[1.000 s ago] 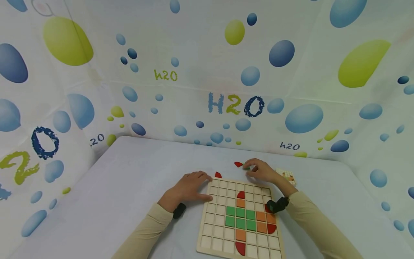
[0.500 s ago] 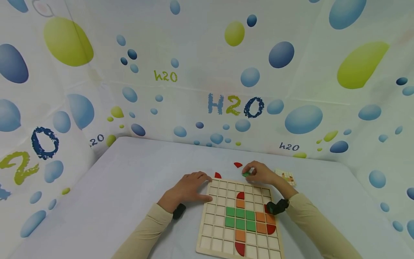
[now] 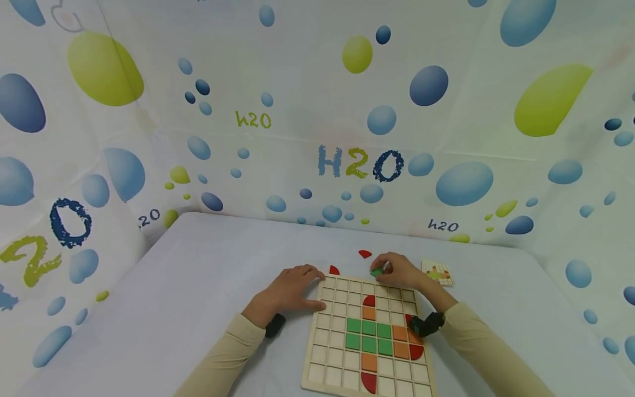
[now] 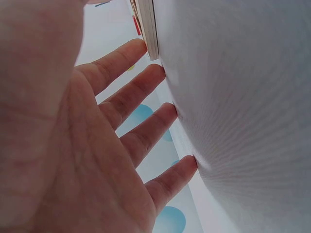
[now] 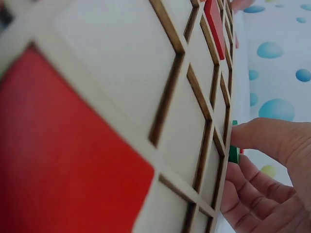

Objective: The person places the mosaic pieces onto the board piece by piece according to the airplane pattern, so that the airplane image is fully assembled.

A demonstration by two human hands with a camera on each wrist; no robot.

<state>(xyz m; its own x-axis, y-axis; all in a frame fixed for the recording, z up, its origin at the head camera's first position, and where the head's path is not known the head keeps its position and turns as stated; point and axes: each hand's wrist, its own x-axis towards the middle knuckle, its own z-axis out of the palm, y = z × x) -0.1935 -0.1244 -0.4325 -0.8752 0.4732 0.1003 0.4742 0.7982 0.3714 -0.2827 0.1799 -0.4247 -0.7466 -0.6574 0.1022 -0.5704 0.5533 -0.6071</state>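
Observation:
A wooden grid board (image 3: 322,353) lies on the table, with green squares (image 3: 369,328), orange squares (image 3: 401,349) and red quarter-round pieces (image 3: 369,382) set in its cells. My left hand (image 3: 290,289) rests at the board's far left corner, fingers spread; in the left wrist view the fingertips (image 4: 158,72) touch the cloth beside the board's edge. My right hand (image 3: 399,269) pinches a small green piece (image 3: 377,272) between thumb and fingers, just past the board's far edge. In the right wrist view the board partly hides that green piece (image 5: 233,154).
Two loose red pieces lie beyond the board: one red piece (image 3: 334,270) by its far left corner, another red piece (image 3: 365,253) farther back. A small pattern card (image 3: 437,272) lies right of my right hand. A printed curtain (image 3: 297,138) stands behind the white-covered table (image 3: 238,248).
My right hand has picked up the green piece from beside the far red piece and drawn it back to the board's far edge. My left hand stays put.

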